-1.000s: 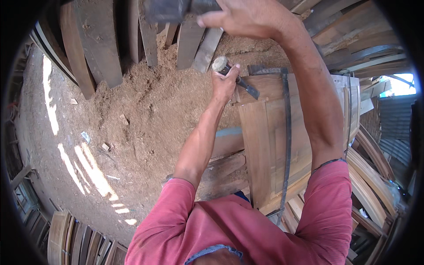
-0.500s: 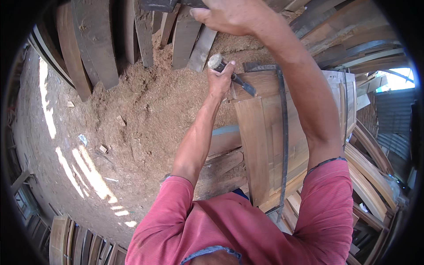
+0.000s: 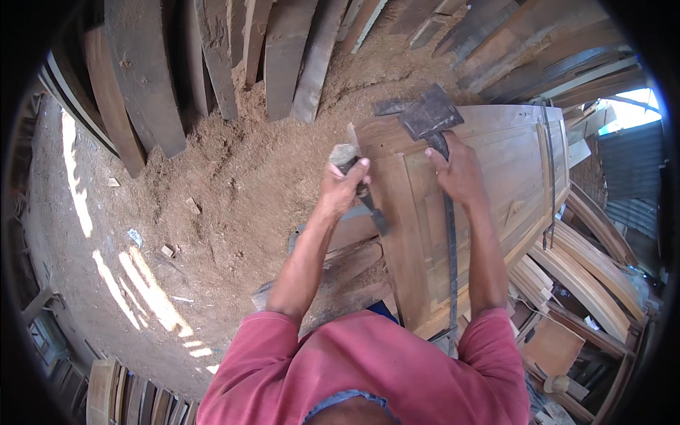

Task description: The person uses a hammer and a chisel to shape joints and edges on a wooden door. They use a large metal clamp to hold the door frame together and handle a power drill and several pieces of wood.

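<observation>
Wooden panelled door (image 3: 511, 180) at right, left hand (image 3: 341, 188) closed round a chisel (image 3: 379, 219), right hand (image 3: 460, 170) wrapped round a dark mallet (image 3: 431, 113).

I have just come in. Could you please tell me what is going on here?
A person is busy at a panelled wooden piece. The left grip holds a chisel, its blade by the wood's left edge; I cannot tell whether it touches. The right grip holds a dark, square-headed mallet over the far part. A dark bar crosses the wood, and shavings cover the ground to the left.
</observation>
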The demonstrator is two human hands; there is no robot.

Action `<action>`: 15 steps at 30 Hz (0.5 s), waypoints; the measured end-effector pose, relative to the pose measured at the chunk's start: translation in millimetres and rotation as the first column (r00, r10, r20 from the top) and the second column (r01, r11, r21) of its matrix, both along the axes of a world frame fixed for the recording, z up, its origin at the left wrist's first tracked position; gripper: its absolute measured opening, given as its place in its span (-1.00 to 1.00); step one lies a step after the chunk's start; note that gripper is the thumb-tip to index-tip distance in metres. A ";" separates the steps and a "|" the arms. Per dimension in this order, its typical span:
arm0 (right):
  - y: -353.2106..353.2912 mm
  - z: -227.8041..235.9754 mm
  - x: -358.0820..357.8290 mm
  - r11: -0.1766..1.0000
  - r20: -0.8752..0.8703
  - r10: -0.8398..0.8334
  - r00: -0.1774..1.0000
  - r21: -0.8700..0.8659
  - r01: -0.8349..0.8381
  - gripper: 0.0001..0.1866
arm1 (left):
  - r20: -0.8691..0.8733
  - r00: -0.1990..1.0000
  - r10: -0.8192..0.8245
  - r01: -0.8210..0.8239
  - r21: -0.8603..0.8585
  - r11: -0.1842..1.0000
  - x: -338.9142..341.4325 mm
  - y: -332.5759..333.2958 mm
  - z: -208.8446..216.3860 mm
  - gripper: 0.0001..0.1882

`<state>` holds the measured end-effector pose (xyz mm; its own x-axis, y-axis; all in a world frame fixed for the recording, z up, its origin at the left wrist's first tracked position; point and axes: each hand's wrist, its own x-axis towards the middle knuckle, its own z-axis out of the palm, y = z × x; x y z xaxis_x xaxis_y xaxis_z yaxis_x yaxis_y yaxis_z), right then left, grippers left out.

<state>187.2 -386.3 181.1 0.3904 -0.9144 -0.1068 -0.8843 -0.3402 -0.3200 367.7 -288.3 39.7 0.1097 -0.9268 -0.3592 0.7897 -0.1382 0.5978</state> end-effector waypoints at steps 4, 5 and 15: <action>40.9 -67.7 -11.7 0.969 -0.106 -0.247 0.963 -0.037 0.245 -0.61 | 0.259 0.965 -0.049 0.073 -0.087 0.994 40.8 6.0 25.8 -0.77; 45.5 -95.0 -21.2 0.969 -0.191 -0.239 0.952 0.020 0.247 -0.63 | 0.309 0.951 -0.030 0.073 -0.127 0.989 42.4 5.7 36.5 -0.75; 50.6 -77.8 -14.5 0.942 -0.096 -0.328 0.940 0.034 0.333 -0.60 | 0.653 0.756 0.044 0.100 -0.181 0.978 36.9 16.3 94.5 -0.73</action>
<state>172.7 -335.7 103.2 0.0543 -0.9831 -0.1748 -0.9695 -0.0100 -0.2449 404.5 -272.0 134.2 0.2232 -0.9745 -0.0248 0.1962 0.0200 0.9804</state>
